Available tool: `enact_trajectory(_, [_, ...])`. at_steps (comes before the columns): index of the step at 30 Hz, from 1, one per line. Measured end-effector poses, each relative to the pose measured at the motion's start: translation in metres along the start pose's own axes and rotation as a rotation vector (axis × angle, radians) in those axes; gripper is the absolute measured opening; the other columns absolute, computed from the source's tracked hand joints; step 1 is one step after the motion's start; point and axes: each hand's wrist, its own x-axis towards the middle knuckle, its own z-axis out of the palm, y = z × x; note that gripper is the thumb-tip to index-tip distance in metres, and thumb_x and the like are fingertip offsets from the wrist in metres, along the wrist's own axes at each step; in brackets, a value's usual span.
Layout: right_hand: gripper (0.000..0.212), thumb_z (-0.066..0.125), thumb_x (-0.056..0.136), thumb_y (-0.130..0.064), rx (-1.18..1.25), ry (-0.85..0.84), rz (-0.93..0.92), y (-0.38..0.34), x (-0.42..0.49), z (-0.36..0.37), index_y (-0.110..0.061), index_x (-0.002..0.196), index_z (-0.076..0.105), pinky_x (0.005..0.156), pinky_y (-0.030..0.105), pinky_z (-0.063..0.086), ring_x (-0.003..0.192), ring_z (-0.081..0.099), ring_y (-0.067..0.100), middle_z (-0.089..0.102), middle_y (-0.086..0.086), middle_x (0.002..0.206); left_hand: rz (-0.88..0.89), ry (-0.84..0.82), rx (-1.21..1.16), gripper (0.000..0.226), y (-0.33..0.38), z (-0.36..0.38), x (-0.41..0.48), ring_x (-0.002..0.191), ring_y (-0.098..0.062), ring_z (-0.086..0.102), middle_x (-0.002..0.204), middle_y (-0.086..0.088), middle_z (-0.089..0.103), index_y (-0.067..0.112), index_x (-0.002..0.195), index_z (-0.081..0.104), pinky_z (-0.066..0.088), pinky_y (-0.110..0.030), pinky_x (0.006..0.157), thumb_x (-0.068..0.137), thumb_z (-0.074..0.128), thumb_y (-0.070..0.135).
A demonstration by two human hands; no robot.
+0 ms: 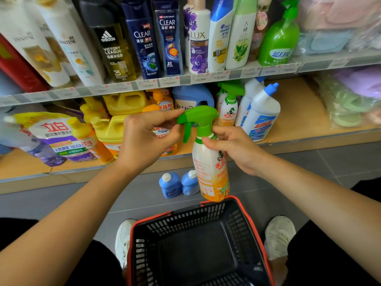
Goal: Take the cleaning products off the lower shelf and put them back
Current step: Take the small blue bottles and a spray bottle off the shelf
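Green-triggered spray bottle (208,168) at frame centre, neck gripped by right hand (237,150), nozzle pinched by left hand (144,139), above black basket (185,220).

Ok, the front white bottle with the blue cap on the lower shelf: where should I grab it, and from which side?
Grip the white bottle round its narrowing shoulder just under the blue cap, coming from the front right. The shelf is bare on that side, while another white bottle crowds its left. Free the right hand first, probably; it holds the spray bottle.
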Motion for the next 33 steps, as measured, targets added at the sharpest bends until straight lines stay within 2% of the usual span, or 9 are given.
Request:
enact_trajectory(9, [0.020,0.064,0.094,-0.014,0.013,-0.018,0.030,0.001,0.000,0.001,-0.014,0.113,0.071,0.078,0.016,0.051,0.100,0.069,0.005,0.076,-0.005,0.106,0.002,0.003,-0.018,0.033,-0.002,0.000,0.000,0.086,-0.013,0.074,0.100,-0.004,0.075,0.003,0.118,0.073,0.061,-0.031,0.081,0.085,0.075,-0.002])
enact_trajectory(13, [0.020,0.064,0.094,-0.014,0.019,0.007,0.018,0.001,0.002,0.001,-0.016,0.114,0.070,0.084,0.019,0.052,0.106,0.069,0.009,0.075,-0.003,0.112,-0.135,0.003,-0.096,0.038,-0.007,0.005,-0.001,0.095,-0.014,0.074,0.106,-0.001,0.076,0.010,0.123,0.071,0.061,-0.038,0.085,0.089,0.065,-0.005])
enact_trajectory(18, [0.021,0.065,0.095,-0.015,0.033,0.083,-0.007,-0.001,0.002,-0.001,-0.017,0.115,0.070,0.090,0.027,0.053,0.110,0.069,0.015,0.075,0.000,0.114,-0.317,-0.189,-0.369,0.078,-0.011,0.018,-0.016,0.091,-0.012,0.071,0.112,0.015,0.072,0.040,0.144,0.044,0.059,-0.028,0.077,0.087,0.069,-0.007])
enact_trajectory(20, [0.021,0.066,0.094,-0.013,0.050,0.123,-0.020,-0.003,0.001,-0.002,-0.016,0.115,0.070,0.089,0.026,0.055,0.108,0.069,0.015,0.075,0.001,0.113,-0.409,-0.272,-0.351,0.077,-0.015,0.028,-0.026,0.092,-0.012,0.071,0.116,0.010,0.071,0.036,0.145,0.045,0.058,-0.026,0.076,0.084,0.078,0.002])
enact_trajectory(23, [0.019,0.066,0.093,-0.012,0.082,0.193,-0.028,-0.006,0.001,-0.002,-0.014,0.112,0.070,0.081,0.020,0.054,0.101,0.071,0.012,0.077,0.001,0.106,-0.438,-0.516,-0.286,0.054,-0.021,0.042,-0.041,0.094,-0.003,0.068,0.108,0.015,0.073,0.040,0.122,0.063,0.052,-0.017,0.077,0.076,0.088,0.028])
enact_trajectory(25, [0.016,0.066,0.094,-0.012,0.112,0.236,-0.019,-0.009,0.001,-0.001,-0.013,0.109,0.070,0.073,0.016,0.053,0.095,0.071,0.007,0.077,-0.002,0.101,-0.468,-0.645,-0.272,0.051,-0.022,0.050,-0.049,0.094,0.001,0.067,0.102,0.020,0.073,0.043,0.114,0.064,0.052,-0.018,0.080,0.071,0.090,0.040])
enact_trajectory(29, [0.015,0.065,0.095,-0.015,0.192,0.287,0.009,-0.009,0.000,-0.002,-0.009,0.107,0.070,0.075,0.024,0.053,0.093,0.069,0.008,0.076,-0.002,0.098,-0.549,-0.647,-0.222,0.076,-0.021,0.068,-0.062,0.099,0.000,0.068,0.108,0.017,0.073,0.039,0.120,0.060,0.057,-0.023,0.087,0.053,0.083,0.067])
enact_trajectory(31, [0.017,0.064,0.096,-0.020,0.200,0.304,0.036,-0.009,0.001,-0.002,-0.010,0.110,0.069,0.080,0.033,0.051,0.096,0.067,0.011,0.075,-0.001,0.100,-0.577,-0.605,-0.225,0.087,-0.021,0.074,-0.065,0.101,-0.001,0.068,0.112,0.014,0.072,0.030,0.127,0.057,0.058,-0.027,0.087,0.053,0.084,0.066])
enact_trajectory(33, [0.015,0.061,0.098,-0.021,0.181,0.293,0.020,-0.010,0.003,-0.004,-0.014,0.108,0.068,0.081,0.033,0.054,0.099,0.068,0.011,0.075,-0.002,0.103,-0.603,-0.563,-0.251,0.081,-0.025,0.077,-0.063,0.100,-0.004,0.069,0.113,0.010,0.072,0.022,0.127,0.058,0.059,-0.033,0.088,0.059,0.092,0.051])
